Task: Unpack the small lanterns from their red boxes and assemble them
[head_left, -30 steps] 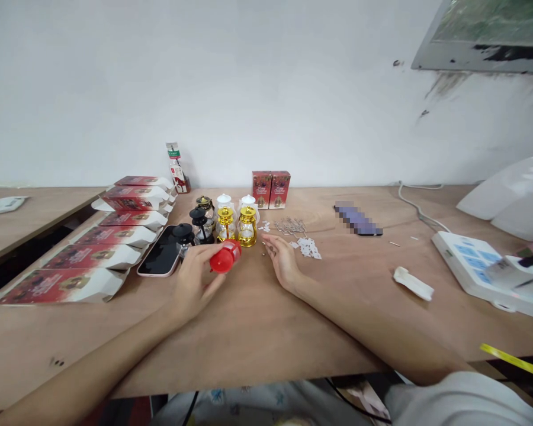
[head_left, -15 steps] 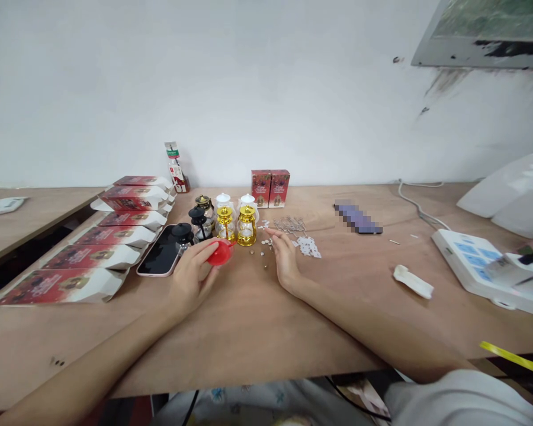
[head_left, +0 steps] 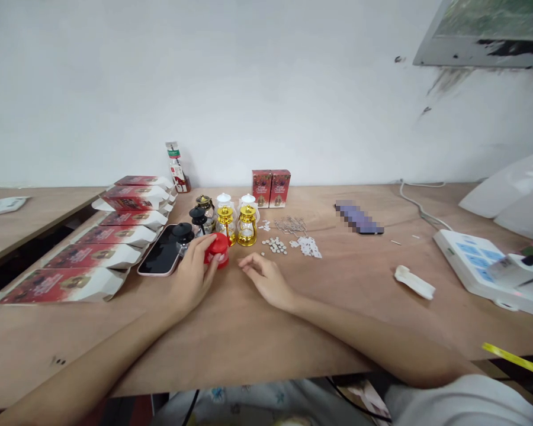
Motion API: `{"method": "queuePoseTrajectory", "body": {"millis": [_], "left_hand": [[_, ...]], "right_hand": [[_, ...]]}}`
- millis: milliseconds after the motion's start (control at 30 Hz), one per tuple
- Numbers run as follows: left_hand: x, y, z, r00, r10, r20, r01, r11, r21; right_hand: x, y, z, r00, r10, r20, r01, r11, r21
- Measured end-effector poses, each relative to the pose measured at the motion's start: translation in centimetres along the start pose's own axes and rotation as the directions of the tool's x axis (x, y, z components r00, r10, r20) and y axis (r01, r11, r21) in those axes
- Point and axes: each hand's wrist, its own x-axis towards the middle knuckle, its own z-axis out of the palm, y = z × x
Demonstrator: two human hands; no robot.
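Observation:
My left hand (head_left: 195, 269) is wrapped round a small red lantern (head_left: 219, 251), which stands upright at the table top. Just to its right, apart from the lantern, my right hand (head_left: 266, 277) has thumb and fingers pinched together; whatever is between the fingertips is too small to make out. Behind the hands stand gold lanterns (head_left: 247, 228), white lanterns (head_left: 223, 200) and dark lanterns (head_left: 199, 218). Small round white pieces (head_left: 275, 245) lie beyond my right hand, beside flat white pieces (head_left: 308, 247) and thin metal wires (head_left: 292, 225).
Red and white cartons (head_left: 82, 254) lie in a row at left, beside a phone (head_left: 160, 251). Two red boxes (head_left: 270, 188) stand near the wall. To the right are a pixelated purple item (head_left: 359, 218), a white scrap (head_left: 414, 283) and a power strip (head_left: 466, 257).
The red lantern has turned from tilted to upright in my left hand. My right hand has moved left and nearer to me, from the small white pieces to beside the lantern.

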Motion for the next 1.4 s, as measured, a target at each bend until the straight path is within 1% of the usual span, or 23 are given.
{"method": "queuePoseTrajectory", "body": {"millis": [67, 167, 300, 367, 467, 533, 567, 600, 667, 733, 800, 867, 900, 967, 1033, 1200, 1267, 1333, 1400], "left_hand": [[0.0, 0.0, 0.1, 1.0, -0.015, 0.017, 0.014, 0.998, 0.055], [-0.1, 0.0, 0.2, 1.0, 0.011, 0.028, -0.015, 0.991, 0.136], [-0.1, 0.2, 0.1, 0.996, 0.086, 0.019, -0.089, 0.971, 0.223], [-0.1, 0.5, 0.0, 0.992, 0.128, 0.009, -0.125, 0.948, 0.292], [0.0, 1.0, -0.4, 0.98, 0.198, -0.029, -0.165, 0.883, 0.439], [0.0, 1.3, -0.8, 0.961, 0.277, -0.015, -0.24, 0.858, 0.454], [0.0, 1.5, -0.9, 0.948, 0.317, 0.026, -0.298, 0.857, 0.421], [-0.1, 1.6, -1.1, 0.933, 0.347, 0.092, -0.356, 0.86, 0.367], [-0.5, 1.9, -1.1, 0.899, 0.346, 0.269, -0.414, 0.871, 0.265], [-0.9, 2.1, -0.9, 0.862, 0.251, 0.44, -0.385, 0.889, 0.249], [-1.1, 2.2, -0.7, 0.819, 0.111, 0.563, -0.322, 0.901, 0.292], [-1.0, 2.1, -0.5, 0.774, -0.009, 0.634, -0.268, 0.902, 0.339], [-0.8, 2.0, -0.4, 0.755, -0.049, 0.653, -0.249, 0.901, 0.354], [-0.4, 1.7, -0.3, 0.735, -0.087, 0.673, -0.227, 0.903, 0.365], [-0.1, 1.4, -0.3, 0.728, -0.094, 0.679, -0.212, 0.911, 0.354], [0.2, 0.8, -0.1, 0.74, -0.084, 0.667, -0.152, 0.946, 0.287], [0.3, 0.7, -0.1, 0.737, -0.093, 0.669, -0.134, 0.951, 0.28], [0.4, 0.8, -0.1, 0.721, -0.113, 0.684, -0.119, 0.952, 0.283], [0.5, 1.0, -0.2, 0.691, -0.162, 0.704, -0.093, 0.946, 0.31]], "right_hand": [[-0.1, -0.2, 0.0, 0.999, -0.012, 0.049, 0.017, 0.995, -0.102], [0.1, -0.5, -0.3, 0.998, -0.018, 0.065, 0.036, 0.961, -0.275], [0.6, -0.6, -1.0, 0.993, -0.005, 0.116, 0.071, 0.82, -0.568], [0.7, -0.6, -1.2, 0.989, 0.004, 0.151, 0.097, 0.751, -0.654], [0.7, -0.6, -1.3, 0.985, 0.022, 0.172, 0.114, 0.662, -0.741], [0.7, -0.5, -1.2, 0.986, 0.014, 0.163, 0.123, 0.595, -0.794], [0.6, -0.4, -1.2, 0.988, 0.002, 0.153, 0.126, 0.557, -0.821], [0.6, -0.3, -1.2, 0.99, -0.012, 0.141, 0.127, 0.518, -0.846], [0.7, -0.1, -1.2, 0.991, -0.042, 0.127, 0.133, 0.448, -0.884], [0.7, 0.1, -1.3, 0.989, -0.077, 0.125, 0.145, 0.397, -0.906], [0.8, 0.2, -1.6, 0.986, -0.117, 0.122, 0.157, 0.367, -0.917], [0.9, 0.4, -2.1, 0.981, -0.167, 0.095, 0.15, 0.357, -0.922], [1.0, 0.5, -2.4, 0.978, -0.194, 0.075, 0.142, 0.359, -0.922], [1.4, 0.8, -3.0, 0.97, -0.243, 0.032, 0.125, 0.377, -0.918], [1.8, 1.2, -3.6, 0.964, -0.265, 0.004, 0.113, 0.399, -0.91], [3.0, 1.9, -4.7, 0.973, -0.23, -0.015, 0.085, 0.419, -0.904], [3.3, 2.0, -4.9, 0.979, -0.201, -0.026, 0.066, 0.437, -0.897], [3.5, 2.1, -5.1, 0.986, -0.163, -0.032, 0.051, 0.479, -0.876], [3.7, 2.1, -5.3, 0.991, -0.127, -0.031, 0.041, 0.526, -0.849]]}}
